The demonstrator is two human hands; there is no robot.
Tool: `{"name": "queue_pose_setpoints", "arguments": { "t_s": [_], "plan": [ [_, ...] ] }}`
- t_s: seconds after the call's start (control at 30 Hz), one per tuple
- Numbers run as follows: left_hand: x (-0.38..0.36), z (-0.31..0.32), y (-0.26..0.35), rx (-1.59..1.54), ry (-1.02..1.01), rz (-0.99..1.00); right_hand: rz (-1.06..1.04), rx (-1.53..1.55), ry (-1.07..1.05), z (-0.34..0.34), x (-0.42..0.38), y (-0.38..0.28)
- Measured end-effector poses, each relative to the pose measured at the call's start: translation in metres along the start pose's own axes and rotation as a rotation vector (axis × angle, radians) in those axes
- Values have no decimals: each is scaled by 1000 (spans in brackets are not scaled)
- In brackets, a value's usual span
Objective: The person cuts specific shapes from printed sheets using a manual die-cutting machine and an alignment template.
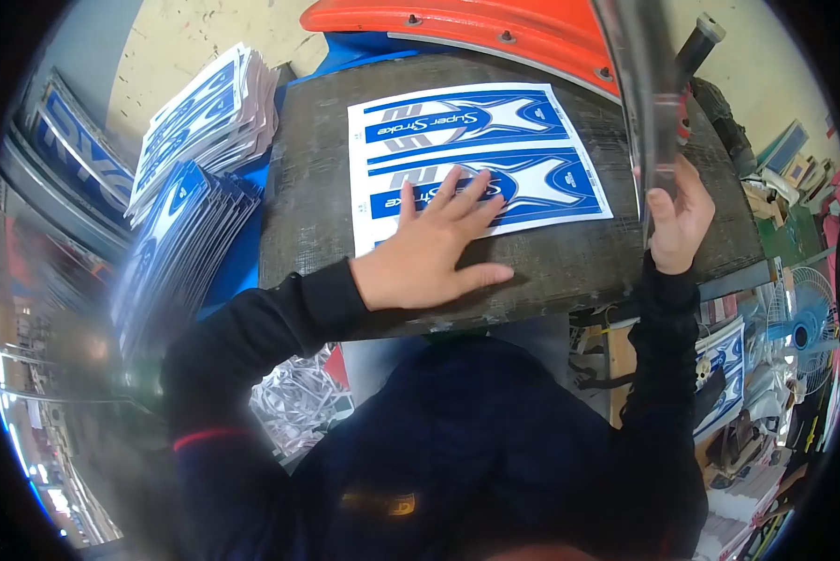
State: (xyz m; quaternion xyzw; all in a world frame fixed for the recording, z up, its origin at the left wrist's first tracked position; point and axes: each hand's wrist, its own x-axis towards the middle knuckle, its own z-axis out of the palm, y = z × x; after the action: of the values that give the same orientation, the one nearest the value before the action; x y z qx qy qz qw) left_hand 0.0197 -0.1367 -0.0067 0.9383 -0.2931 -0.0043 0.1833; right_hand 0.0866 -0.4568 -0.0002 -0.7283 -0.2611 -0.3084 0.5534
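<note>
My left hand [438, 248] lies with spread fingers on the lower left part of a white sheet [356, 140] printed with two blue "Super Stroke" panels. The sheet rests flat on a dark, worn work surface [312, 112]. At the right edge of that surface, my right hand [679, 217] is closed around the lower end of a long, upright metal bar [658, 122]. The bar stands to the right of the sheet, apart from it. Part of my right hand's fingers is hidden behind the bar.
Stacks of printed sheets [191, 220] stand left of the work surface. A red curved machine part [495, 33] runs along the back. White paper strips [298, 397] lie in a container below. A blue fan [801, 332] and more printed sheets [724, 374] are at the right.
</note>
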Motion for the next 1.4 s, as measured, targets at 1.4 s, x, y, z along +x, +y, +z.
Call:
{"name": "queue_pose_setpoints", "arguments": {
  "t_s": [1.4],
  "plan": [
    [-85, -50, -99, -103, 116, -206, -511, -575, -708, 74, 9, -17]
  ]
}}
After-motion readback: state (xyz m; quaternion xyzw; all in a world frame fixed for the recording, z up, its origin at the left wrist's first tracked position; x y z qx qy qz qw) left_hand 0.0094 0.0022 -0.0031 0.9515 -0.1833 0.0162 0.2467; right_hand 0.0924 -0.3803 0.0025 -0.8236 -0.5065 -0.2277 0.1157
